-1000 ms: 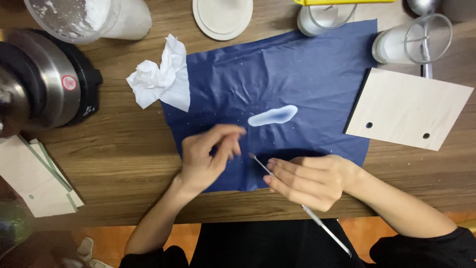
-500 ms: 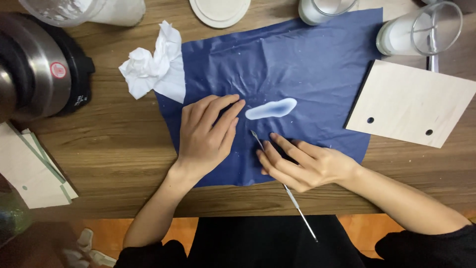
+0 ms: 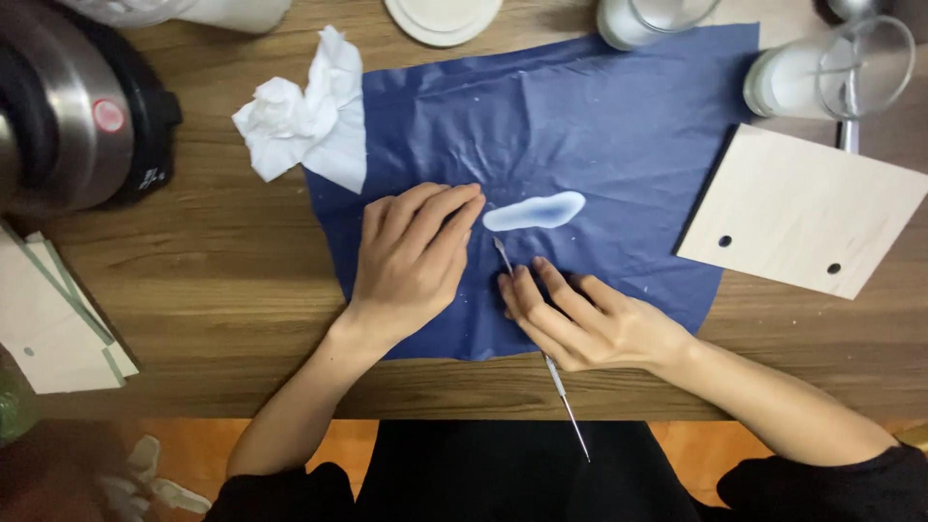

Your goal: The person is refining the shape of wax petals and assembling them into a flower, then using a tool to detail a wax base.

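Wooden table (image 3: 222, 290), white smear (image 3: 535, 211) just beyond fingertips, left hand (image 3: 411, 256) flat, right hand (image 3: 590, 319) pinning metal tool (image 3: 565, 401)

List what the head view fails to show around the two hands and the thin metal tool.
- Thin metal tool: its middle is hidden under the right hand.
- Blue sheet: the part under the left hand is covered.
- Dark round appliance: cut off by the left edge.
- Glass: its contents are unclear.
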